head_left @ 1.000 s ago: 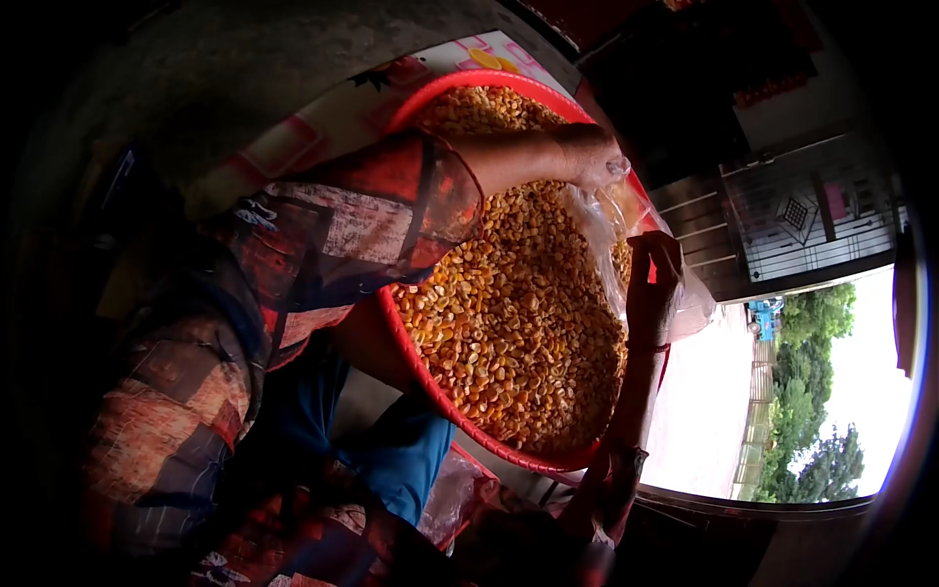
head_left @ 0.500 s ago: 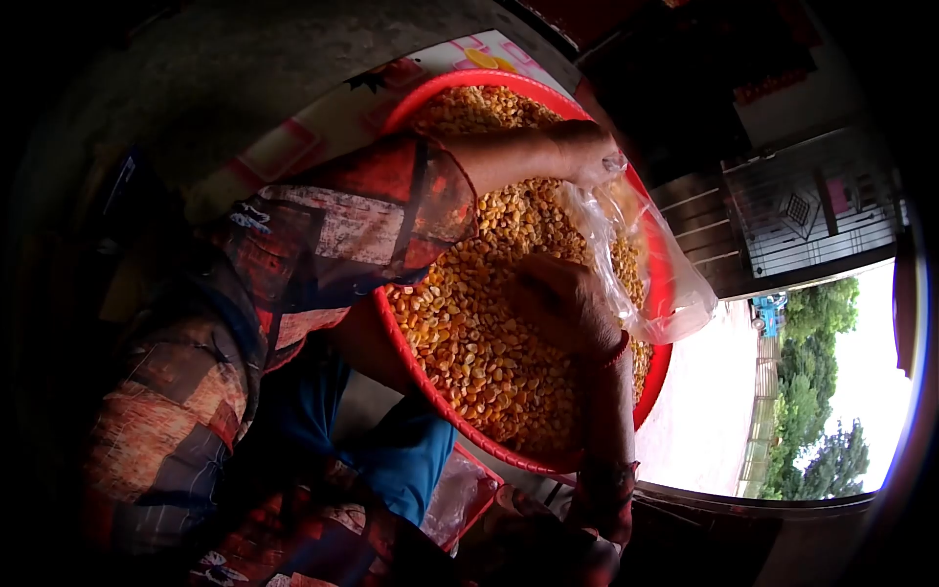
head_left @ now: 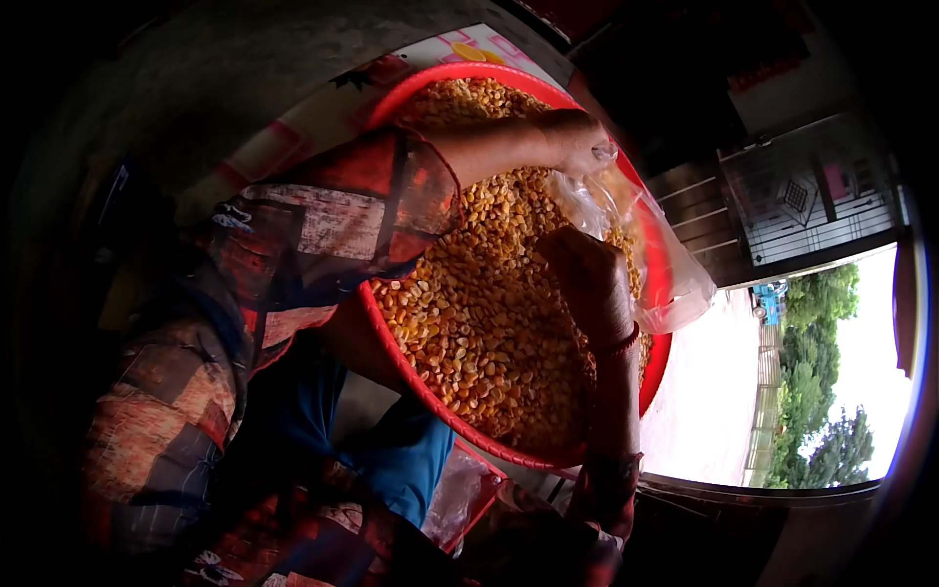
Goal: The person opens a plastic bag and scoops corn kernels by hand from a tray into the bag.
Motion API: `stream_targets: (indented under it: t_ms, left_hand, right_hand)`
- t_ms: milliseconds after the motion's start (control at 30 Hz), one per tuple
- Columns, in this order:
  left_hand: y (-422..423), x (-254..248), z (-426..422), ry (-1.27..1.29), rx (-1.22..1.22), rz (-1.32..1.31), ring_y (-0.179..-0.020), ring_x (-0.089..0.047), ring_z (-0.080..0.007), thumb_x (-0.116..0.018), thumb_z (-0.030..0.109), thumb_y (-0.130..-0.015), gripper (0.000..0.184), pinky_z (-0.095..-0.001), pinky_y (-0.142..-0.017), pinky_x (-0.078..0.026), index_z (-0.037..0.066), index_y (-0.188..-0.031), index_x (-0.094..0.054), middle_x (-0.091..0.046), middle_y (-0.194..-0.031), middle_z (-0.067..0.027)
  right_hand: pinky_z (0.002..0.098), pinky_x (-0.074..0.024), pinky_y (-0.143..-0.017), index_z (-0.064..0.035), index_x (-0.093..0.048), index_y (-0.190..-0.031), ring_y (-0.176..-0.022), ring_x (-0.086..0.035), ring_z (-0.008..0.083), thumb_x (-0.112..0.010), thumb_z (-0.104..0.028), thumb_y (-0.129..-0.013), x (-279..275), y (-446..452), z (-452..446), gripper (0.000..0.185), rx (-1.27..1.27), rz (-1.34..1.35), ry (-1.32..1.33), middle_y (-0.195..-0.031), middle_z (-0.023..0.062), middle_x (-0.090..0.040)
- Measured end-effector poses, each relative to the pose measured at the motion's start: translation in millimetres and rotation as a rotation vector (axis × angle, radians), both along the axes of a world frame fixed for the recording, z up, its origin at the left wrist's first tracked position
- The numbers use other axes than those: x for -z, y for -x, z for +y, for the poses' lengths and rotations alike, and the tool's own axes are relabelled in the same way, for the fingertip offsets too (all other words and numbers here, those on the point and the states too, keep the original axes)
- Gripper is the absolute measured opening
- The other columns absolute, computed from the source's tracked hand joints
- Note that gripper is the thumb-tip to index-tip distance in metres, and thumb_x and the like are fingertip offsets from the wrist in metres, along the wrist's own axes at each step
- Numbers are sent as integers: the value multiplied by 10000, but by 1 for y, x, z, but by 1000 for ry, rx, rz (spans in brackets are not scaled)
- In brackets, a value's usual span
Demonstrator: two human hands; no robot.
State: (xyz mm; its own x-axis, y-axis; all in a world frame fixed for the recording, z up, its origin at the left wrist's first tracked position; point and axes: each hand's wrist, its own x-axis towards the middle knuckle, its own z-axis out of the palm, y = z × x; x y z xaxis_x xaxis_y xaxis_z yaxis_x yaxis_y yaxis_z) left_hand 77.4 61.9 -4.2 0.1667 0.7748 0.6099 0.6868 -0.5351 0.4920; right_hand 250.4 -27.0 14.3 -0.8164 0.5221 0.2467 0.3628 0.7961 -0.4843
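Note:
A large red basin (head_left: 391, 357) is filled with yellow-orange dried corn kernels (head_left: 479, 323). My left hand (head_left: 584, 149) reaches across the far part of the basin, its fingers closed on the edge of a clear plastic bag (head_left: 680, 284). The bag droops over the basin's right rim. Just above the kernels and beside the bag, my right hand (head_left: 592, 279) is curled closed, with a thin red band on its wrist. Whatever lies inside its fingers is hidden.
Under the basin's far side is a patterned sheet (head_left: 293, 137) with pink squares. My knees in blue trousers (head_left: 396, 455) are close to the near rim. A red-edged container (head_left: 469, 499) with clear plastic sits below. To the right are a metal gate (head_left: 807, 196) and a bright doorway.
My right hand has lifted from the kernels and moved up toward the bag, its fingers now curled. My left hand stays at the bag's edge, shifted only slightly.

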Motion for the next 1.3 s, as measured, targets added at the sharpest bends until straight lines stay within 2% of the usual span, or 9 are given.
stream_targets:
  t_ms: [267,500,700,767,833,900,1067,1233,1300]
  left_hand:
    - [-2,-6,-6,94,-19,54,-581,-545,-190,-579,210,-776,167,-344,-592,-440,49,-736,-601,-553,-614,-88]
    - [-4,-4,-4,96,-36,89,-595,-551,-184,-589,224,-786,182,-337,-598,-443,42,-787,-601,-565,-636,-87]
    - [-2,-1,0,58,-3,79,-597,-551,-180,-589,216,-788,188,-337,-586,-431,29,-769,-582,-570,-657,-99]
    - [-2,1,3,34,3,75,-591,-550,-178,-592,220,-789,194,-338,-583,-429,28,-765,-583,-569,-651,-102]
    - [-1,3,3,13,10,74,-586,-549,-177,-594,224,-789,200,-339,-579,-428,26,-761,-585,-569,-645,-106]
    - [1,1,1,16,24,68,-664,-588,-271,-526,268,-766,184,-392,-628,-452,102,-780,-605,-599,-701,-124]
    - [-1,-5,-8,51,11,47,-602,-562,-231,-554,259,-784,203,-367,-588,-437,63,-761,-597,-572,-636,-116]
    - [1,-5,-7,54,9,85,-513,-527,-185,-572,247,-804,244,-346,-532,-416,15,-730,-582,-543,-566,-111]
    - [2,-5,-5,68,7,91,-641,-585,-273,-535,264,-767,186,-377,-614,-456,91,-767,-603,-599,-690,-119]
  right_hand:
    - [261,-436,-567,5,-570,-742,-586,-571,154,-515,-120,-861,-2,-40,59,181,308,272,-320,-658,82,-595]
    - [291,-427,-589,-5,-590,-748,-628,-582,195,-528,-192,-855,11,-60,78,224,515,268,-290,-685,103,-595]
    - [315,-436,-586,-12,-603,-765,-641,-583,223,-579,-130,-793,3,-47,60,124,293,278,-560,-706,105,-587]
    - [334,-446,-610,-20,-605,-762,-678,-584,236,-588,-111,-777,-2,-32,35,94,214,187,-220,-713,100,-589]
    - [349,-455,-637,-31,-608,-777,-719,-584,249,-588,-117,-777,-5,-18,15,88,72,45,-144,-745,101,-593]
    - [365,-465,-646,-50,-614,-809,-715,-574,271,-601,-165,-768,8,-10,16,123,-176,50,-273,-761,106,-575]
    - [366,-455,-619,-42,-581,-741,-683,-565,285,-609,-226,-756,-3,-8,2,188,-221,-166,13,-710,108,-565]
    - [382,-449,-594,-49,-575,-729,-660,-570,302,-598,-237,-765,-1,-3,-11,192,-283,-211,-19,-671,140,-558]
    - [402,-448,-584,-52,-571,-744,-648,-573,323,-585,-229,-774,3,-2,-12,180,-264,-191,3,-654,148,-558]
